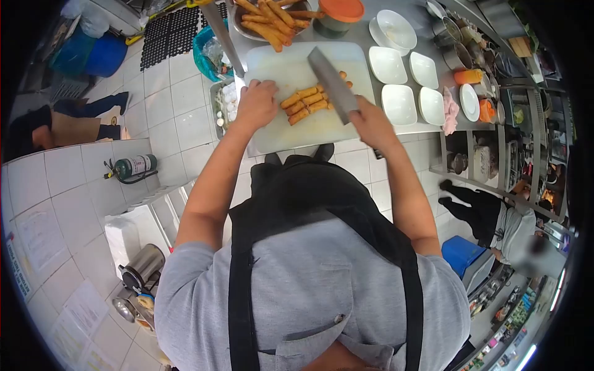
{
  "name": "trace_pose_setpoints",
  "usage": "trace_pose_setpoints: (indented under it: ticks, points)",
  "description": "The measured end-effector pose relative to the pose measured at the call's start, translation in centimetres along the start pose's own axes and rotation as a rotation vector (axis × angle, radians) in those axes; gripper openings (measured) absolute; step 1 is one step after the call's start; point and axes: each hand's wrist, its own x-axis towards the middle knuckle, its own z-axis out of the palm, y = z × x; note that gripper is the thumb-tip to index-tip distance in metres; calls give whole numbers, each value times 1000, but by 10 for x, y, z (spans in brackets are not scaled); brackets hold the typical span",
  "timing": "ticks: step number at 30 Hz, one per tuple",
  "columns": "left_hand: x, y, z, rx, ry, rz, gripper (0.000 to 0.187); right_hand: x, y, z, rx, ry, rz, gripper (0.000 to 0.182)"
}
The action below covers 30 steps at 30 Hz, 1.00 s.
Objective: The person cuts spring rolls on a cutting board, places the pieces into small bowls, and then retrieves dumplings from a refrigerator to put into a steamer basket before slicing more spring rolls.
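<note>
Several golden fried rolls (307,104) lie side by side on a white cutting board (278,136). My right hand (372,123) grips the handle of a wide cleaver (331,85), whose blade slants over the right part of the rolls and hides some of them. At the board's left edge is my left hand (258,102), its fingers bent and resting near the rim, left of the rolls; whether they pinch anything cannot be made out.
A metal bowl of long fried rolls (272,23) and an orange-lidded container (341,10) stand behind the board. White square bowls (399,105) and a pink cloth (450,111) are on the right. Co-workers (476,207) (74,127) are at both sides.
</note>
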Motion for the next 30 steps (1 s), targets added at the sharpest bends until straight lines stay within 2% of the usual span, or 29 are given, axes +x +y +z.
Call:
trace_pose_setpoints:
  ticks: [1,2,5,7,10,14,17,19,25,29,30]
  points:
    - [5,4,2,12,-29,-57,38,-9,4,-11,1,26,19,28]
    - [13,10,7,-14,37,-34,37,-14,10,-22,-45,43,74,26]
    - [42,48,17,-141,30,22,39,-23,41,-43,-126,82,135,24]
    - [60,80,25,-153,11,55,45,-25,63,-46,-165,145,39,25]
    - [78,123,36,-44,-129,20,72,-24,72,-51,-140,77,85,25]
    - [86,130,60,4,-181,14,70,-20,64,-62,-216,-23,136,26]
    - [77,134,52,-21,-206,9,65,-18,72,-63,-174,-52,64,25]
    - [75,135,49,-45,-102,5,63,-15,73,-66,-227,-104,-1,26]
    - [74,144,54,-30,-130,-38,57,0,58,-73,-331,-261,-12,27]
    - [76,142,65,-41,-143,-36,57,36,54,-24,-349,-246,-37,26]
    - [75,143,65,-52,-128,-27,57,50,55,2,-279,-175,-11,26]
